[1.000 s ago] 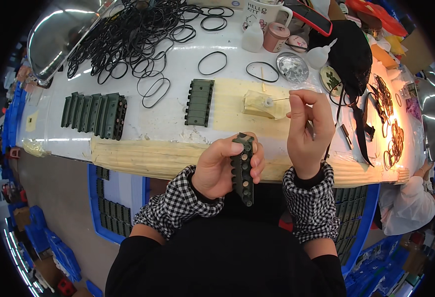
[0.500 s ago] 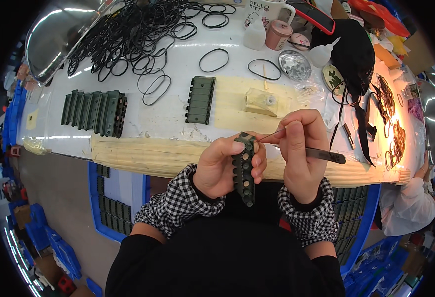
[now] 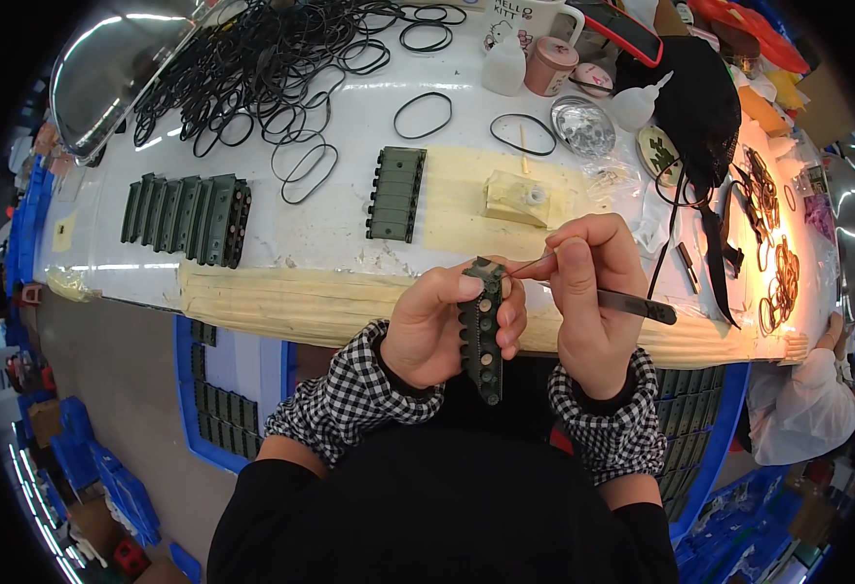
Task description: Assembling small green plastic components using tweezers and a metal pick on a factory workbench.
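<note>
My left hand (image 3: 444,326) grips a dark green toothed plastic strip (image 3: 482,331) with a row of round holes, held upright over the table's front edge. My right hand (image 3: 588,302) pinches a pair of metal tweezers (image 3: 603,295), and their tip touches the top end of the strip. Both wrists wear black-and-white checked cuffs.
A single green part (image 3: 396,193) lies on the white table (image 3: 330,229), and a row of several more (image 3: 187,206) to the left. Black rubber rings (image 3: 252,68) pile at the back. A pale foam block (image 3: 516,198), small bottles (image 3: 505,68) and a metal dish (image 3: 583,125) stand behind my hands. Blue bins (image 3: 233,389) sit below.
My right hand came back from the foam block on the table toward me and brought the tweezers' tip to the top of the green strip. The left hand stayed put.
</note>
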Demonstrator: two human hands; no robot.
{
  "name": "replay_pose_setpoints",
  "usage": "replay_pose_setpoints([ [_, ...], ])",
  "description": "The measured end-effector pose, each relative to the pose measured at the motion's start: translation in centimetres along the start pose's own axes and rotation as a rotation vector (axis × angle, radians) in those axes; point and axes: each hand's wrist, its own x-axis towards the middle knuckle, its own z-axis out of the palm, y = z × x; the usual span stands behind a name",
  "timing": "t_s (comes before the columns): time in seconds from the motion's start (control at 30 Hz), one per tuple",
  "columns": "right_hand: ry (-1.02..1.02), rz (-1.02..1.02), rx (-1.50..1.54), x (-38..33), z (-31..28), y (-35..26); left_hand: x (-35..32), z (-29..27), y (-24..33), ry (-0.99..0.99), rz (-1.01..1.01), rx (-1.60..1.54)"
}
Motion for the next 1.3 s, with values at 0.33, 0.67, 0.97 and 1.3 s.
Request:
replay_pose_setpoints([
  [0.33, 0.027, -0.026, 0.041, 0.2, -0.2, 0.5, 0.1, 0.8, 0.3, 0.075, 0.01, 0.105],
  [0.67, 0.149, -0.403, -0.885, 4.1, -2.0, 1.4, -0.6, 2.5, 1.8, 0.352, 0.558, 1.329],
  [0.97, 0.071, -0.28, -0.304, 1.3, -0.9, -0.2, -0.4, 2.7, 1.5, 0.332, 0.742, 1.635],
  [1.3, -0.106, -0.23, -0.268, 0.5, -0.5, -0.1, -0.4, 3.1, 1.4, 0.326, 0.777, 1.719],
])
